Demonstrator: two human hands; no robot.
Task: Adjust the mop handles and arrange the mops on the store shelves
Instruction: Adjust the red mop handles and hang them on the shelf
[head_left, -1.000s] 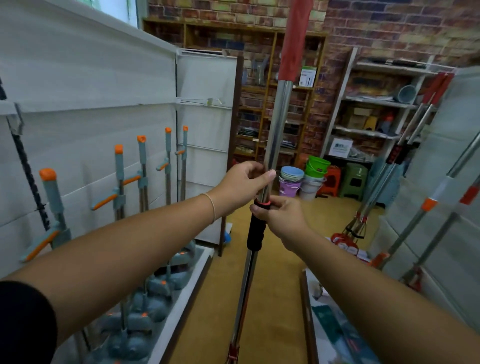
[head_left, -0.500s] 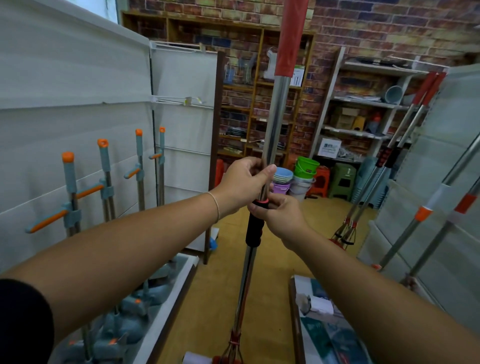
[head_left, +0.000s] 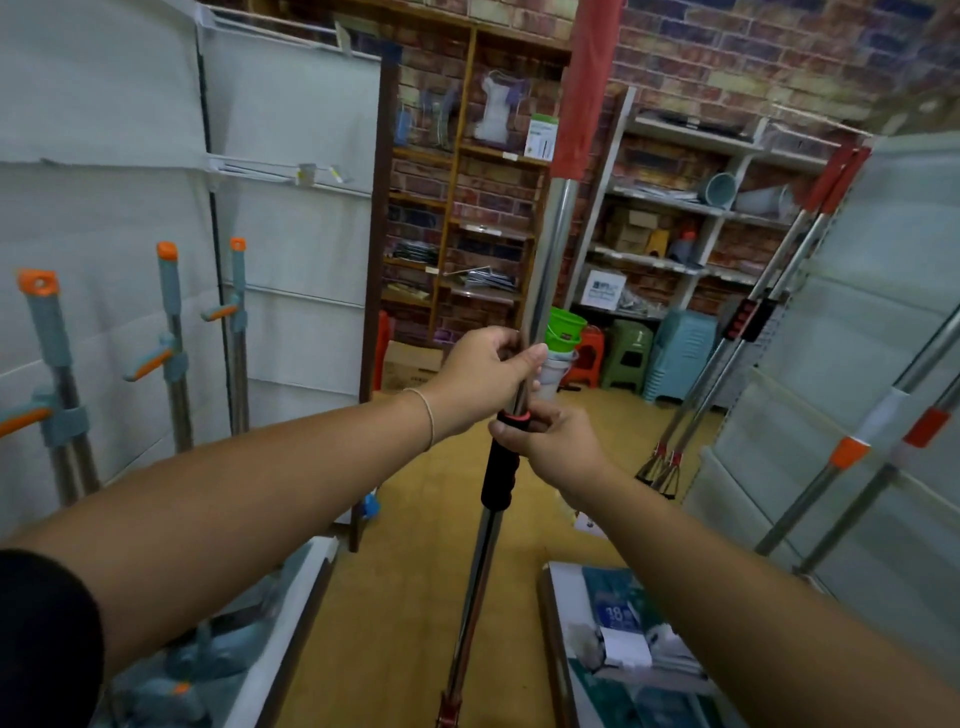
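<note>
- Store aisle, yellow floor (head_left: 415, 597), red brick back wall (head_left: 727, 47), dark wooden shelving unit (head_left: 467, 208) far centre, white slatted display panels on the left (head_left: 104, 218) and right (head_left: 883, 312)
- Item in hand: long chrome steel mop handle (head_left: 551, 249) with a red sleeve (head_left: 589, 78) at its top, standing nearly upright mid-aisle, tilted slightly, running from the top edge of view to the bottom edge; its mop head is not shown
- Fitting: black ribbed locking collar with a red ring (head_left: 500, 467), partway up the pole
- Left hand (head_left: 483, 374): fingers curled round the bare chrome tube just above the collar
- Right hand (head_left: 556, 441): closed round the top of the collar at the red ring, just below the left hand
- Handling, as judged: stiff and probably light, but long enough to swing into stock; polished tube likely slippery, so the ribbed collar is the better purchase for twisting, with the tube held just above it for sliding
- Stock, left: grey mops with orange caps and levers (head_left: 174, 332), upright against the panel
- Stock, right: red-sleeved chrome mops (head_left: 748, 317) leaning far right; nearer poles with orange and white bands (head_left: 849, 451)
- Far floor: stacked green plastic buckets (head_left: 567, 325), green plastic stool (head_left: 631, 353)
- Writing: "38" on a flat blue-printed carton (head_left: 615, 616) near right; print on the white box (head_left: 602, 286) on the far shelf is too small to read; no brand visible on the handle
</note>
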